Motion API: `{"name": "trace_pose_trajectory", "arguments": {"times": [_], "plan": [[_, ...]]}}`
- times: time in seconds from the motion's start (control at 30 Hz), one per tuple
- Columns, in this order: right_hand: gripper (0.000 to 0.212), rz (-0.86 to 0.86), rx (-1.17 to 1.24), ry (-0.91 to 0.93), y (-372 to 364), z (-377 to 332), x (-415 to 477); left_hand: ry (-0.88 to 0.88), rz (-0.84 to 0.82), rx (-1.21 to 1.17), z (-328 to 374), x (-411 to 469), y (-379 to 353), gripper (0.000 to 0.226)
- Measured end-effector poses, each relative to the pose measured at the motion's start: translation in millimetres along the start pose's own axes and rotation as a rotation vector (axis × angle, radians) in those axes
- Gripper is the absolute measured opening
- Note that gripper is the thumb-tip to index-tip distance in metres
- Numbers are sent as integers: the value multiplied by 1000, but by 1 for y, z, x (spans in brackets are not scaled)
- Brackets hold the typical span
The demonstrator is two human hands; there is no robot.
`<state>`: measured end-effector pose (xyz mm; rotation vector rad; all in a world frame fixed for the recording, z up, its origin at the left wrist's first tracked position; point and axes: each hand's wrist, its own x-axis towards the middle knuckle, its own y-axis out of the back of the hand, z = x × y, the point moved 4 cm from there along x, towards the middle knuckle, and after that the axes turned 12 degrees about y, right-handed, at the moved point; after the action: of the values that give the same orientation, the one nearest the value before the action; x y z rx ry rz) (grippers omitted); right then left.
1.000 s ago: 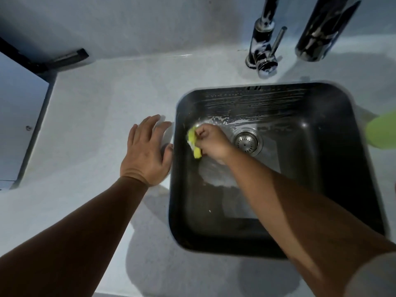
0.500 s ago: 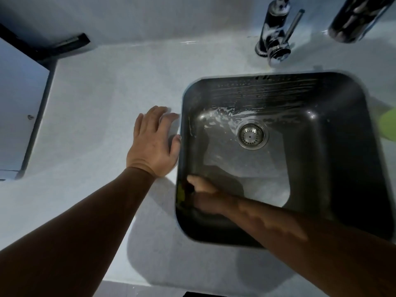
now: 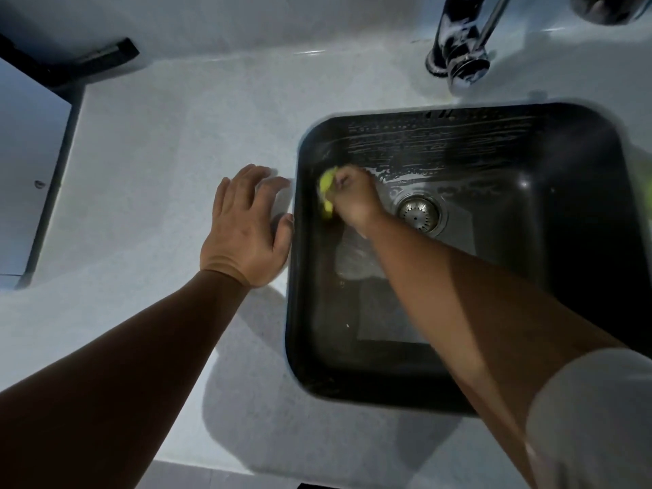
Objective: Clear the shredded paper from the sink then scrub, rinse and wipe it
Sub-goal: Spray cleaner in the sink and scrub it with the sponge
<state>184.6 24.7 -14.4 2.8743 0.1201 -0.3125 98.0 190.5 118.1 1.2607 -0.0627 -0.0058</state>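
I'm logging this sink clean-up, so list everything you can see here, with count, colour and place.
sink: one, black, set in the countertop
drain strainer: one, silver, in the sink floor
soap streaks: several, white, on the sink's back wall
sponge: one, yellow-green, against the sink's left wall
faucet: one, chrome, behind the sink
countertop: one, white, around the sink
bar: one, black, top left
panel: one, pale, left edge
blurred object: one, green, right edge, cannot tell what
left hand: flat on the countertop beside the sink
right hand: in the sink, grips the sponge
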Motion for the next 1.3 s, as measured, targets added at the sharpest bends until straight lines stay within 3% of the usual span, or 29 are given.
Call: {"name": "trace_pose_trajectory", "arguments": {"times": [0.07,0.23,0.3,0.43,0.53,0.63,0.7,0.73,0.8,0.9,1.0,1.1,1.2,1.3], "plan": [[25,96,56,19,-6,-6,22,-5,12,8,-1,0,0,48],[30,-88,7,54,-29,4,-22,-31,16,0,-2,1,-1,46],[33,-234,39,-32,-39,24,-65,-28,4,5,-2,1,-1,46],[16,-585,-136,-88,-59,58,-141,-9,-21,17,-3,2,-2,48],[40,-840,-311,-163,-63,62,-170,0,-31,32,-3,2,-2,47],[44,-1162,-495,-65,-50,41,-174,-3,-31,27,-3,2,-3,46],[38,-1285,-531,-41,-39,30,-162,-13,-23,22,-3,1,-3,46],[33,-1275,-525,-64,-34,28,-148,-17,-17,19,-3,1,-2,46],[19,-1072,-405,-129,-22,20,-109,-23,-9,15,-3,1,-2,45],[20,-518,-150,-154,-8,9,-35,-27,7,17,-3,2,-2,45],[11,21,-213,-10,2,-1,23,-18,15,20,-4,0,-2,45],[16,32,-311,16,-14,-1,33,-20,17,17,-3,0,-2,45],[9,-84,-230,-94,-38,25,-2,-32,15,5,-2,1,-2,46],[20,-291,-335,-52,-43,41,-65,-36,15,19,-3,1,-2,46]]}}
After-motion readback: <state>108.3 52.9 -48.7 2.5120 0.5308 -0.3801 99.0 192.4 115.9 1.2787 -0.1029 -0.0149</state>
